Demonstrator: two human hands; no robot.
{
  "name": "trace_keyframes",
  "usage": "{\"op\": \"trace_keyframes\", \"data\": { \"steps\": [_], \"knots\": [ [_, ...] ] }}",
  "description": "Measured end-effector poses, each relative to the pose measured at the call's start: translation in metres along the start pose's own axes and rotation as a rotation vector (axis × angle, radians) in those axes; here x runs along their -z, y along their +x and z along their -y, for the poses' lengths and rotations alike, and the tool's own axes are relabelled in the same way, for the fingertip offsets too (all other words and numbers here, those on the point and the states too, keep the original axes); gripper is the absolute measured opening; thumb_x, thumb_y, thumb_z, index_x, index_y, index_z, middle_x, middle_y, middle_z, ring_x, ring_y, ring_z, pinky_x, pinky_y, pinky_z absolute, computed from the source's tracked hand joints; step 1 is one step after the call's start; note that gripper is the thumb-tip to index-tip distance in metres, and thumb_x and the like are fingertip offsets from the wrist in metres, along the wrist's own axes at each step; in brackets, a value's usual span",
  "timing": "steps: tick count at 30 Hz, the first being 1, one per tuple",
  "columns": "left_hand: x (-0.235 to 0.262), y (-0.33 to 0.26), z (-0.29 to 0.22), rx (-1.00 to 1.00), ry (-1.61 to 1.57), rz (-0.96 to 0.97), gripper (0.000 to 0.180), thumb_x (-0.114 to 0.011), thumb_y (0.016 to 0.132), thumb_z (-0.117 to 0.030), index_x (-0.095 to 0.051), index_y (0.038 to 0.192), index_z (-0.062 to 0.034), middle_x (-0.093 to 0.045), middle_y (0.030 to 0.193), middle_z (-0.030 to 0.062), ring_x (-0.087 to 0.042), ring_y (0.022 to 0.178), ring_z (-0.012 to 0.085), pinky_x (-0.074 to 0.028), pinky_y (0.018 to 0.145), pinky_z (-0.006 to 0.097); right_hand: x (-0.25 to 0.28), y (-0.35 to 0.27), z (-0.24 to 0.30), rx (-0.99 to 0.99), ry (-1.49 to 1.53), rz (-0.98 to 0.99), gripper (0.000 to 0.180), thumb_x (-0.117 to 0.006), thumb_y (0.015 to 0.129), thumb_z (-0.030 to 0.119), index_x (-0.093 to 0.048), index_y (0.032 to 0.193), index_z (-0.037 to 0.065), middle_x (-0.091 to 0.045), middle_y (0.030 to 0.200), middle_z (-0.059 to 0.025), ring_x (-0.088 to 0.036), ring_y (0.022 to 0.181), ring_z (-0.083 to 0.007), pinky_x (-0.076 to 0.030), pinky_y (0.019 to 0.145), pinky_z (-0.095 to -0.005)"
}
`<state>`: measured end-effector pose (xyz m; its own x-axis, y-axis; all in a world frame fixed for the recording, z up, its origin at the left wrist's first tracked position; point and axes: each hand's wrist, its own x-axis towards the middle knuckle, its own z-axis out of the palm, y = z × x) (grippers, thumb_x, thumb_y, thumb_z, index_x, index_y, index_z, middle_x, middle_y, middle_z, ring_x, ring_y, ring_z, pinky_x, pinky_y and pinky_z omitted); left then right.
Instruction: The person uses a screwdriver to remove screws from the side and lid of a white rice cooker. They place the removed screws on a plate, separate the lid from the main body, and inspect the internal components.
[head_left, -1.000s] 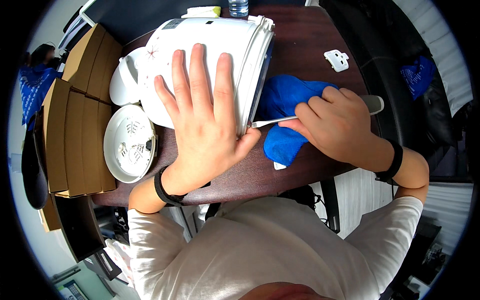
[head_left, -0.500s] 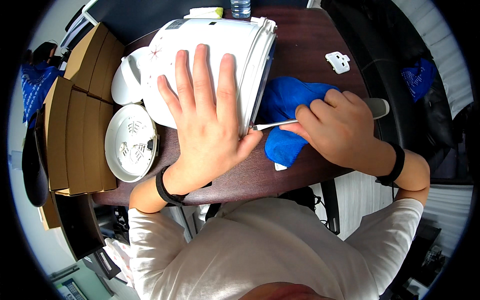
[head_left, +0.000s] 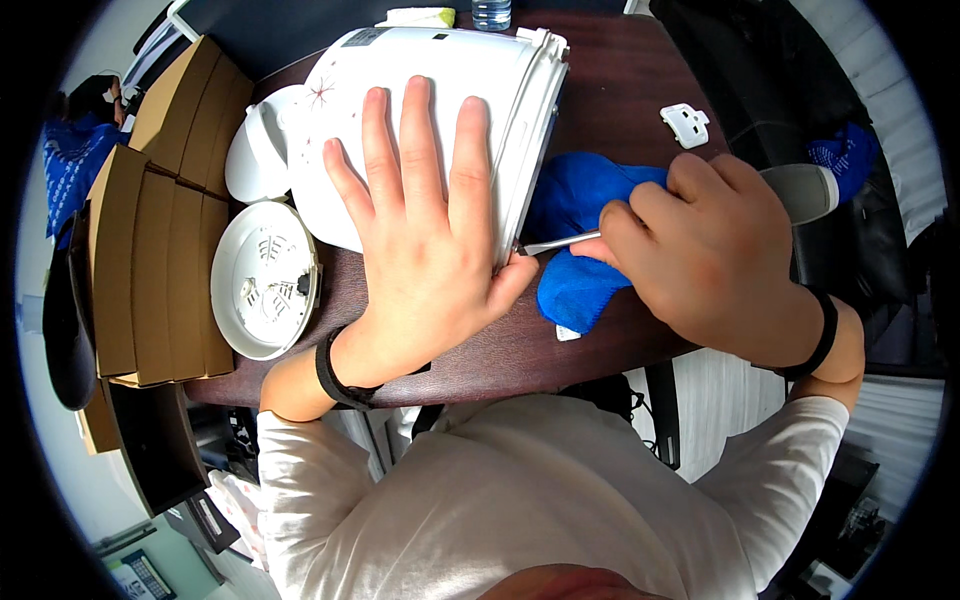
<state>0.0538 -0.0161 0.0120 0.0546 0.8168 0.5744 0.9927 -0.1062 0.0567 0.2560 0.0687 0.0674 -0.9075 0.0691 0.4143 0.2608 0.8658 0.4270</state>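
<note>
The left hand (head_left: 425,250) lies flat, fingers spread wide, on the side of the white cooker body (head_left: 420,110), which lies tipped on the dark table (head_left: 620,100). The right hand (head_left: 715,250) pinches a thin metal tool (head_left: 560,243) between curled fingers; its tip meets the cooker's rim just beside the left thumb. To do this well, I think the left palm must press firmly, and the tip should stay away from the thumb, above the blue cloth (head_left: 580,200)
</note>
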Motion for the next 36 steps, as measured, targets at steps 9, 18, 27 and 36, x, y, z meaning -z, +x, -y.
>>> {"op": "trace_keyframes", "data": {
  "steps": [9,18,27,36],
  "knots": [
    [-0.001,-0.001,-0.001,0.014,-0.021,-0.005,0.111,-0.078,0.057,-0.03,-0.028,0.15,0.0022,-0.024,0.153,0.0332,-0.019,0.143,0.0538,-0.011,0.108,0.073,-0.002,0.001,-0.002,-0.012,0.059,0.04,0.03,-0.077,0.073,0.035,-0.059,0.066,0.012,-0.045,0.061,-0.0005,-0.047,0.062,-0.0176,-0.037,0.056,-0.0304],
    [-0.005,-0.003,-0.004,0.022,-0.032,-0.036,0.11,-0.078,0.057,-0.032,-0.028,0.15,0.0021,-0.024,0.153,0.0341,-0.018,0.143,0.0548,-0.011,0.107,0.073,0.009,0.001,0.019,-0.136,0.099,0.089,0.028,-0.071,0.083,0.029,-0.057,0.065,0.012,-0.049,0.062,-0.0003,-0.051,0.063,-0.0165,-0.037,0.056,-0.0322],
    [-0.004,-0.001,-0.005,0.033,-0.005,-0.023,0.107,-0.076,0.06,-0.034,-0.029,0.149,0.003,-0.025,0.152,0.0341,-0.02,0.142,0.055,-0.012,0.107,0.073,-0.008,-0.01,0.016,-0.212,0.186,0.009,0.032,-0.073,0.082,0.034,-0.056,0.063,0.014,-0.048,0.059,-0.0005,-0.052,0.059,-0.0169,-0.039,0.054,-0.0325],
    [-0.006,-0.001,-0.007,0.051,0.005,-0.053,0.107,-0.077,0.061,-0.036,-0.03,0.149,0.0028,-0.026,0.151,0.0337,-0.021,0.142,0.0541,-0.012,0.107,0.072,-0.025,-0.017,0.017,-0.408,0.545,0.019,0.029,-0.076,0.081,0.031,-0.065,0.064,0.01,-0.058,0.057,-0.0041,-0.056,0.047,-0.02,-0.039,0.045,-0.0333]
  ]
}}
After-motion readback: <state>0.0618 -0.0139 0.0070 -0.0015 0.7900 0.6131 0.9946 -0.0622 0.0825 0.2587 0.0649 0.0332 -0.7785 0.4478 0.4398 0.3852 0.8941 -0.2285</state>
